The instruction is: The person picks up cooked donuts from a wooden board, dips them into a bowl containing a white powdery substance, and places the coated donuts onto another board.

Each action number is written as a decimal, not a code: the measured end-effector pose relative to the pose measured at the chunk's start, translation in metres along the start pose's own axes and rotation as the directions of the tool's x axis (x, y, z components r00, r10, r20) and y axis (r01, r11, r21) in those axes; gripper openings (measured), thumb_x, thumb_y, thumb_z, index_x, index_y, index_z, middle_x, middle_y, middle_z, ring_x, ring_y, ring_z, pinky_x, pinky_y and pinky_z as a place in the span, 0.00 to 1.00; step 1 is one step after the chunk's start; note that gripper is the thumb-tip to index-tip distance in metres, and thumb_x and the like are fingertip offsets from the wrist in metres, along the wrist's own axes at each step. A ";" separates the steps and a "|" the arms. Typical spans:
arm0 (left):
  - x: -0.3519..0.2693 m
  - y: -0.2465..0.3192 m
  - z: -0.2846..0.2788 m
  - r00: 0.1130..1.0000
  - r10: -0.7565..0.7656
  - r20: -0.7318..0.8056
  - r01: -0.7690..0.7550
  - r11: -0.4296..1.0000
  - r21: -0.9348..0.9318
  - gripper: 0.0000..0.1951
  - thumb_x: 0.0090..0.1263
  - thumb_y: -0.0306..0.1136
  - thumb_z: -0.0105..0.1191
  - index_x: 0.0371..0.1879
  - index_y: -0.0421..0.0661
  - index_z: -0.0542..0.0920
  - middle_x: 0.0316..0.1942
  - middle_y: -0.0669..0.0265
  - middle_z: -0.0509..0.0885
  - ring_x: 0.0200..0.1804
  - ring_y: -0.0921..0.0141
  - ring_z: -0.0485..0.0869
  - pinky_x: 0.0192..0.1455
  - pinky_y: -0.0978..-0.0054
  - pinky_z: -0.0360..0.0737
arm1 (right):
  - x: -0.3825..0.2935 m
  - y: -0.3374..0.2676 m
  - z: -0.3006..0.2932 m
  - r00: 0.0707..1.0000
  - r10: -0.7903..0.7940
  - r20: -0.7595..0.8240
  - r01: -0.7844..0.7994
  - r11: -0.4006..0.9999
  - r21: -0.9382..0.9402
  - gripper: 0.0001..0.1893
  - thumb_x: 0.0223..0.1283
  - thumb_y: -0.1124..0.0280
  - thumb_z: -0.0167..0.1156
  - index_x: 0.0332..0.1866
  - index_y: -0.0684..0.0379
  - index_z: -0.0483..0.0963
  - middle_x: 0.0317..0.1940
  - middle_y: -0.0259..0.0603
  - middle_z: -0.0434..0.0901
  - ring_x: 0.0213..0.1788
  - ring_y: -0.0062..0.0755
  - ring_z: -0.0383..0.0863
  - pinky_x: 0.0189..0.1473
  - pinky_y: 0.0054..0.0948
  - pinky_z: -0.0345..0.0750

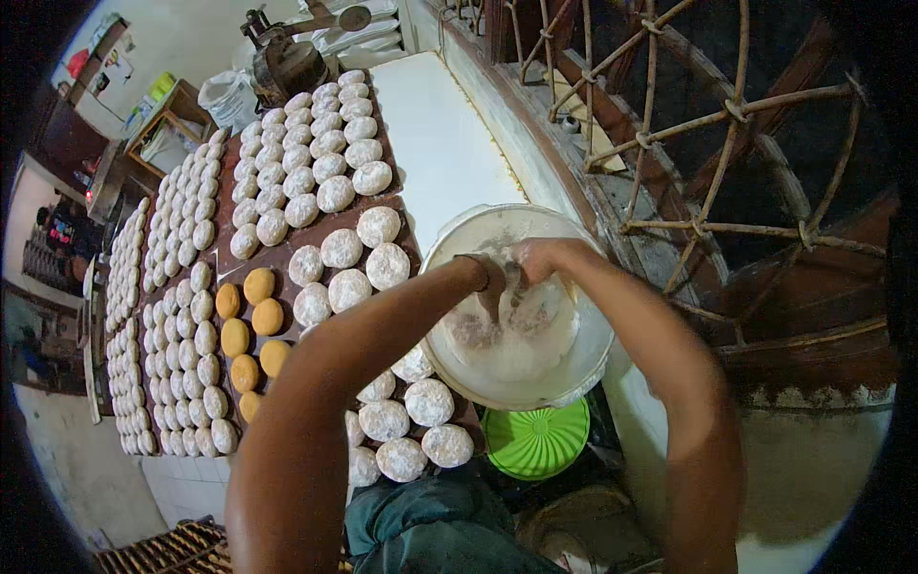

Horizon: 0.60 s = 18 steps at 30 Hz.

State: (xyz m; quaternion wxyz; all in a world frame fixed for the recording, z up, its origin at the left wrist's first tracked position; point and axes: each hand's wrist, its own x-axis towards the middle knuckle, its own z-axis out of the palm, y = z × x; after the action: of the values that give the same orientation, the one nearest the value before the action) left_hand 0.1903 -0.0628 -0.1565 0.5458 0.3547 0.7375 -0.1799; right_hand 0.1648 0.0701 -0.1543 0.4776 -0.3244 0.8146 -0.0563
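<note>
Both of my hands reach into a large whitish plastic tub (595, 359) that has pale powder (531, 359) at its bottom. My left hand (490, 287) points down towards the powder, with a dark band at the wrist. Close beside it, my right hand (534, 262) bends inward near the tub's far side. The fingers of both are partly hidden or blurred, so whether they hold anything cannot be told. Left of the tub, powder-coated dough rounds (387, 265) lie in rows on brown boards, and several uncoated yellow-orange rounds (267, 316) lie further left.
A bright green ribbed plastic lid (538, 441) lies below the tub. Beyond the tub is a white surface (437, 136) beside a wall ledge. A lattice of bound sticks (731, 111) stands at the right. A dark metal machine (287, 64) and a white sack (228, 100) stand at the far end.
</note>
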 end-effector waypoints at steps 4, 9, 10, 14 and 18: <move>0.017 0.010 0.000 0.997 -0.062 0.053 0.057 0.993 0.104 0.46 0.42 0.68 0.55 0.60 0.51 0.66 0.57 0.60 0.71 0.57 0.61 0.71 0.58 0.63 0.66 | 0.029 0.039 0.043 0.993 0.084 -0.088 -0.074 0.991 0.108 0.26 0.39 0.61 0.65 0.49 0.56 0.74 0.44 0.44 0.78 0.40 0.36 0.77 0.42 0.34 0.74; 0.003 0.012 0.014 0.972 0.095 0.217 -0.090 0.995 -0.029 0.42 0.46 0.64 0.56 0.60 0.52 0.66 0.58 0.62 0.70 0.57 0.62 0.70 0.59 0.63 0.65 | 0.028 0.011 0.033 0.921 0.318 0.225 -0.308 0.948 -0.077 0.28 0.39 0.52 0.65 0.48 0.55 0.74 0.48 0.46 0.76 0.43 0.39 0.76 0.47 0.38 0.71; -0.003 0.014 0.010 0.952 0.120 0.281 -0.108 0.992 -0.059 0.41 0.48 0.64 0.55 0.60 0.53 0.66 0.60 0.63 0.68 0.59 0.62 0.68 0.60 0.63 0.64 | 0.016 -0.008 0.025 0.925 0.340 0.168 -0.329 0.940 -0.093 0.28 0.38 0.52 0.65 0.48 0.55 0.75 0.48 0.45 0.76 0.44 0.39 0.76 0.47 0.39 0.70; 0.030 -0.012 0.002 0.953 0.301 -0.024 -0.287 0.927 0.240 0.38 0.48 0.58 0.58 0.58 0.49 0.69 0.56 0.59 0.72 0.57 0.63 0.71 0.58 0.66 0.66 | 0.024 0.006 0.000 0.994 0.077 0.077 -0.064 0.985 -0.160 0.28 0.37 0.57 0.67 0.48 0.55 0.74 0.46 0.44 0.77 0.42 0.40 0.78 0.40 0.35 0.76; -0.019 0.028 0.001 0.987 -0.018 -0.161 0.023 0.999 0.029 0.45 0.41 0.68 0.56 0.55 0.45 0.71 0.53 0.57 0.74 0.56 0.58 0.71 0.60 0.64 0.64 | -0.044 -0.031 -0.001 0.965 0.260 -0.035 -0.257 0.964 0.071 0.25 0.37 0.56 0.67 0.42 0.59 0.76 0.42 0.49 0.78 0.39 0.39 0.79 0.32 0.35 0.76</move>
State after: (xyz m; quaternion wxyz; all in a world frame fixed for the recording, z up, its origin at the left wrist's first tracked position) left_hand 0.2134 -0.0507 -0.1351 0.4770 0.3689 0.7799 -0.1678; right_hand 0.1935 0.0708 -0.1091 0.4734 -0.1982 0.8578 -0.0273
